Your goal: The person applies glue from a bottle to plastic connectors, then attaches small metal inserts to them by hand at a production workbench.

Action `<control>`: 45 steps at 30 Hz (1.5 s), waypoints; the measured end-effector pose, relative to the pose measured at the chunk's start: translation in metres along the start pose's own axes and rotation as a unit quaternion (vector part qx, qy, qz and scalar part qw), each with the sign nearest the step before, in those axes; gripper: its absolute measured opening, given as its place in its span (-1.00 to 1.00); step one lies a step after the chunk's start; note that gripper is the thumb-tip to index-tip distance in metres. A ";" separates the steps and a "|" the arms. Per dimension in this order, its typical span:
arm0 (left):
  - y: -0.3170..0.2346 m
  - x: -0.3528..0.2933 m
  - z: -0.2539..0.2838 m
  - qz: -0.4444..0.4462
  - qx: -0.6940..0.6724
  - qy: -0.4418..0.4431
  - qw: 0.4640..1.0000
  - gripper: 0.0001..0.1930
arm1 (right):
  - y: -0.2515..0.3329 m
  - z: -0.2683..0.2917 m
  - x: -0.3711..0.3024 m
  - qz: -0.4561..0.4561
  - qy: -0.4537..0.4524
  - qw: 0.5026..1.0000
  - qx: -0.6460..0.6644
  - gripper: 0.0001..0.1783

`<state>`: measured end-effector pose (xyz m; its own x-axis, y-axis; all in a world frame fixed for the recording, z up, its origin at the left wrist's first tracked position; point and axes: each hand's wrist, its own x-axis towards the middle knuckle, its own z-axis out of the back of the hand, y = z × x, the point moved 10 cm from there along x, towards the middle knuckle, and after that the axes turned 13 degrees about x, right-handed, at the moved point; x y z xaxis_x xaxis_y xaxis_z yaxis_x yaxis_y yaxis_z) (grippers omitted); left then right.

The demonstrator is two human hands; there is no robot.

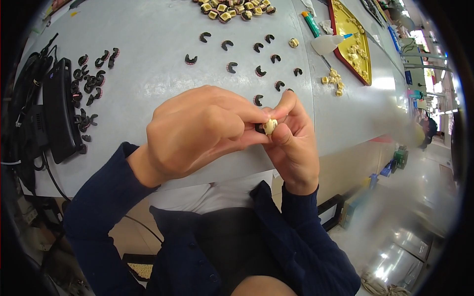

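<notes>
Close to the table's near edge my two hands meet around one small work piece. A cream block (270, 127) shows between the fingers and thumb of my right hand (297, 148). Tight against its left side is a dark curved piece (259, 128), pinched by the fingertips of my left hand (195, 130). How far the two parts fit together is hidden by my fingers. Just beyond, several black C-shaped pieces (232, 67) lie spread over the grey table (148, 54). A single cream-and-dark piece (294, 43) rests to their right.
A pile of cream-and-black pieces (225, 17) sits at the far side. On the right are a yellow tray (366, 74), a white squeeze bottle (327, 45), a green tube (311, 23) and loose cream blocks (332, 79). Leftward are a black box-shaped device (60, 111) and more C-shaped pieces (90, 83).
</notes>
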<state>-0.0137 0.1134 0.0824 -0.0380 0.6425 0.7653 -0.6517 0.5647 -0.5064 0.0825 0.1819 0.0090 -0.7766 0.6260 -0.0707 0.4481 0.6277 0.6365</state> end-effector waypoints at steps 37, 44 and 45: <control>0.024 -0.014 -0.044 0.078 0.093 0.247 0.961 -0.67 | 0.099 0.074 -0.037 0.200 -0.098 0.935 -0.276 -0.62; 0.024 -0.015 -0.044 0.077 0.093 0.250 0.961 -0.68 | 0.092 0.087 -0.037 0.151 -0.128 0.960 -0.196 -0.68; 0.024 -0.015 -0.043 0.077 0.093 0.250 0.961 -0.68 | 0.095 0.091 -0.038 0.151 -0.168 0.942 -0.248 -0.72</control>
<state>0.0039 0.1399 0.0414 0.1936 0.9056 0.3773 -0.7932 0.3708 -0.4831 0.1948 0.2593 0.0023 -0.4256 0.9048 -0.0144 0.3001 0.1561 0.9410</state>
